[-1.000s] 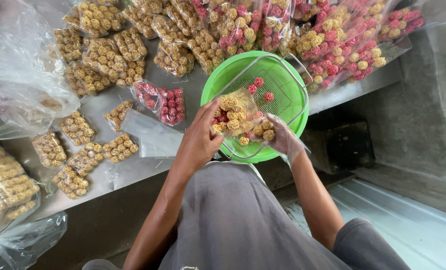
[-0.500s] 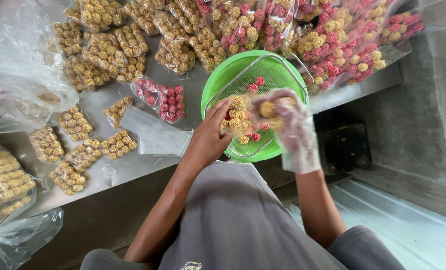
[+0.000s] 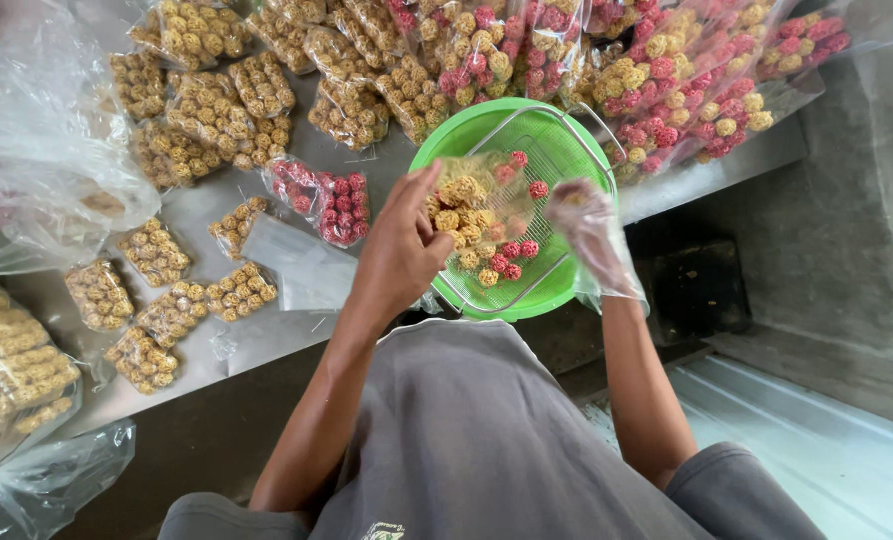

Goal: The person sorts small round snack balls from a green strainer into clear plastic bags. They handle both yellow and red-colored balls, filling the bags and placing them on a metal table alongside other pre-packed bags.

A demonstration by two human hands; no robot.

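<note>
Across the whole far side, a grey metal counter (image 3: 296, 330) is seen, loaded with clear packets: yellow-brown snack packets (image 3: 206, 100) heaped at the far left, mixed red-and-yellow packets (image 3: 686, 90) piled at the far right, and a big crumpled plastic bag (image 3: 46, 170) bulging at the left edge. Near the counter's front edge, at the centre, a round green strainer basket (image 3: 546, 150) is set, and over it the work is being done.

The left arm is stretched forward from the lap, forearm bare, wrist slightly bent. The left hand (image 3: 401, 250) is closed in a pinch on the left edge of a small clear bag (image 3: 481, 215), thumb and fingers pressed together on the plastic, index finger raised. The bag is held above the basket, part-filled with yellow and red snack balls.

The right arm is brought up from the near right, elbow bent. The right hand (image 3: 586, 225) is covered by a loose clear plastic glove and is curled at the bag's right side; whether it is gripping the bag or pieces cannot be told through the film.

Left of the basket, a small red snack packet (image 3: 331, 205) lies flat, and smaller yellow packets (image 3: 166, 300) are scattered nearer the left.
</note>
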